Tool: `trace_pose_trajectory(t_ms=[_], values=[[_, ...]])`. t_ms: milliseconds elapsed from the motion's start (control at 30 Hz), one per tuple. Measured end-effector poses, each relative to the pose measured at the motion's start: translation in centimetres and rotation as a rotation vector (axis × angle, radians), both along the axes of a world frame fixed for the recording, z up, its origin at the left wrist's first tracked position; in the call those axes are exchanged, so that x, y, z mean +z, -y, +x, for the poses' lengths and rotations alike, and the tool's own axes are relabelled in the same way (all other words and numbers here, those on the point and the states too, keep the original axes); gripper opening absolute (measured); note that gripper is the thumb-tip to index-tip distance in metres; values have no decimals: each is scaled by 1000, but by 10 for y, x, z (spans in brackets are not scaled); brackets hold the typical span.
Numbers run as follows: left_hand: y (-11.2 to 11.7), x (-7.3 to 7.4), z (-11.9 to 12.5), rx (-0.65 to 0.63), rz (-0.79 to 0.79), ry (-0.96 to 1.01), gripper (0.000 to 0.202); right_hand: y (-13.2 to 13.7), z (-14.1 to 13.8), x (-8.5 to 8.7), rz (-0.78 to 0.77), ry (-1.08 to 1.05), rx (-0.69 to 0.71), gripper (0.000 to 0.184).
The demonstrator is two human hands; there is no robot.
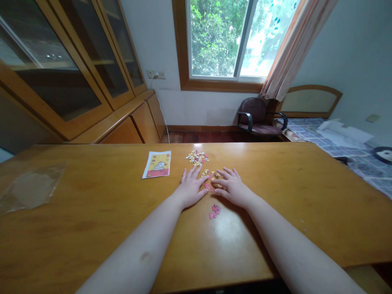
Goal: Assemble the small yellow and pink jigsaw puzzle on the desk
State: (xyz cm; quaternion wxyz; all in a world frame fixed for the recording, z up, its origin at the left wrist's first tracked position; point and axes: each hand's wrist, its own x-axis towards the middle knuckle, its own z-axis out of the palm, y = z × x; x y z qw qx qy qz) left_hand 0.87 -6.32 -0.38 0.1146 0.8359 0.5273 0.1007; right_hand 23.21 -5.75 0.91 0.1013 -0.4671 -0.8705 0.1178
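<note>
Loose jigsaw puzzle pieces (209,187), yellow and pink, lie on the wooden table between my two hands. My left hand (190,190) rests with its fingers spread at their left side. On the right, my right hand (231,185) is spread too, its fingertips over several pieces and partly hiding them. Beyond the hands sits a larger heap of puzzle pieces (197,157). A small cluster of pink puzzle pieces (214,211) lies nearer to me. To the left of the heap is a picture card (157,164) showing a white animal on yellow and pink.
A clear plastic bag (33,185) lies at the left of the wooden table (101,228). Glass-fronted cabinets (82,53) stand along the left. Past the table's far edge are an office chair (259,116), a window and a bed (346,143) at right.
</note>
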Motion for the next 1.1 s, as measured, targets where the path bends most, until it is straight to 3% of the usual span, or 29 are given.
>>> trace_pose_trajectory(t_ms=[167,267,400,500,600,700,900,1033,1100], values=[[3,9,-4,-19,25,58,33,-3,7,-2,17,28,-95,37],[3,12,-6,-62,62,109,24,-5,10,-4,43,16,-66,35],[0,15,-7,60,100,120,26,-6,16,4,56,-29,-82,28],[-1,17,-8,142,92,81,26,-4,20,16,-67,-63,-156,18],[-1,19,-9,107,71,52,25,-2,23,22,-239,-65,-124,10],[0,17,-8,72,65,40,27,-3,22,17,-313,-57,-70,9],[0,9,-7,-33,66,99,35,-13,19,3,-144,-71,-171,12],[0,6,-7,-83,74,141,40,-13,24,8,-56,-69,-267,15],[0,7,-7,-55,86,143,36,-11,27,12,-110,-51,-288,14]])
